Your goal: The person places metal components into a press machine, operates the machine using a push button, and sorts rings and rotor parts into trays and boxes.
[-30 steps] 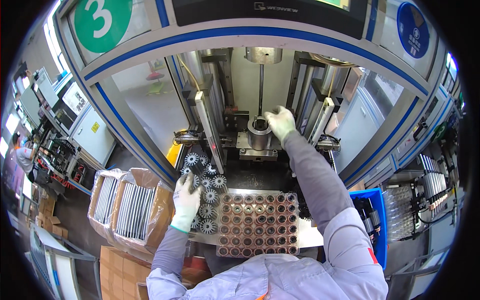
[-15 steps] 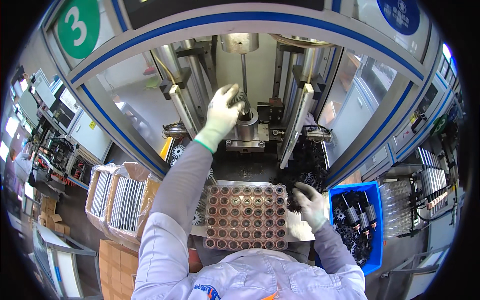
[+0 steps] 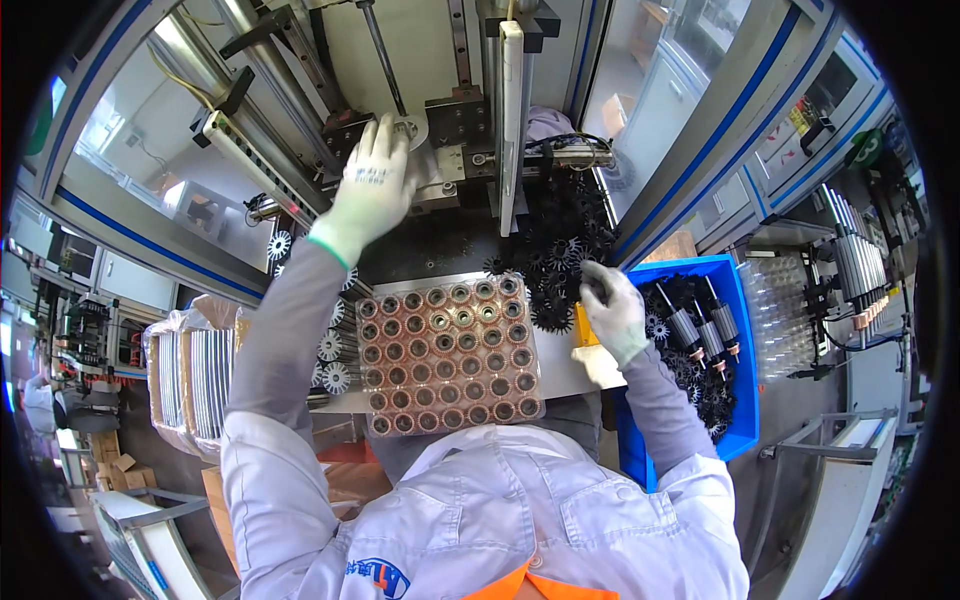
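Up top, the left hand (image 3: 375, 185) is keeping flat, straight fingers by a cup (image 3: 418, 134). The right hand (image 3: 614, 312) is curling near gears (image 3: 562, 255) at centre right; its hold I cannot tell. A blue bin (image 3: 746, 370), right, is holding gears and rods (image 3: 685, 330). A middle tray (image 3: 536, 368) is holding rings (image 3: 416, 349), dark table (image 3: 430, 255) showing above.

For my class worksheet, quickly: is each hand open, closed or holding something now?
Left hand: open, fingers extended by the metal cylinder.
Right hand: fingers curled near black toothed discs; holding cannot be told.
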{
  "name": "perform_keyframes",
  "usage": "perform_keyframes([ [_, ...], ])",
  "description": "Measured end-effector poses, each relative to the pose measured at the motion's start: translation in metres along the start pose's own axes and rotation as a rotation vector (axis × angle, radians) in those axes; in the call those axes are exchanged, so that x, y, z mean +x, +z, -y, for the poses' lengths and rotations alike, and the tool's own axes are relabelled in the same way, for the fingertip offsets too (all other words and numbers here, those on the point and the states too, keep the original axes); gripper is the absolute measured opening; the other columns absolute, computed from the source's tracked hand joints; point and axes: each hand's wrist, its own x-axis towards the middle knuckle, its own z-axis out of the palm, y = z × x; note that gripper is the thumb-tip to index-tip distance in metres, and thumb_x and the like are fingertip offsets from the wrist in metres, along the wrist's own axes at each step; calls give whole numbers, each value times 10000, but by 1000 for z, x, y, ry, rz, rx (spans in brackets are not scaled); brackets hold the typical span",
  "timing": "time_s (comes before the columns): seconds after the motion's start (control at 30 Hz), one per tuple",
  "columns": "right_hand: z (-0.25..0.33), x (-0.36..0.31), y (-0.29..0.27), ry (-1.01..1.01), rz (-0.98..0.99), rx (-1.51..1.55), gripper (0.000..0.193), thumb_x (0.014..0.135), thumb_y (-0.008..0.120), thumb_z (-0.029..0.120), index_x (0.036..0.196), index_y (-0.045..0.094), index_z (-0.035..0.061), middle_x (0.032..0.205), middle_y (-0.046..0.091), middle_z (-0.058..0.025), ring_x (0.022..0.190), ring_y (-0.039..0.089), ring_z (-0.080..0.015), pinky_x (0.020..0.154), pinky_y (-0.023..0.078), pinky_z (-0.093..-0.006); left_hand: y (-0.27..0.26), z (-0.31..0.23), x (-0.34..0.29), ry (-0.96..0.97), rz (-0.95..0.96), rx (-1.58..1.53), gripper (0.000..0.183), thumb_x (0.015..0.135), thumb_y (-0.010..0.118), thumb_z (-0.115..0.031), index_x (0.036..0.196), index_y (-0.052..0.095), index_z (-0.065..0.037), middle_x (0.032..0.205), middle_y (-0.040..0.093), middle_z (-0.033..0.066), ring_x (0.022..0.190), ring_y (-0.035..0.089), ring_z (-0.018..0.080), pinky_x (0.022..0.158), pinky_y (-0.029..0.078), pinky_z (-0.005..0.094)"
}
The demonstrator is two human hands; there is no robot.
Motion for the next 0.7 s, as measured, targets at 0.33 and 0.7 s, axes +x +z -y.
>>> perform_keyframes([
  [0.33,4,88,35,-216,297,-840,353,799,599,203,1108,639,40,1026,678,-176,981,649,-361,839,517,-480,-111,60,-225,-687,-97,-517,205,899,619,-102,1075,675,-13,1127,678,136,1049,651,280,907,508,349],
  [0.7,82,67,23,-121,332,-324,174,916,663,160,966,697,-3,835,704,-131,761,667,-210,727,514,-328,-109,147,-329,-952,191,-110,268,910,615,-220,1133,682,-88,1129,679,124,1107,623,294,986,461,384],
])
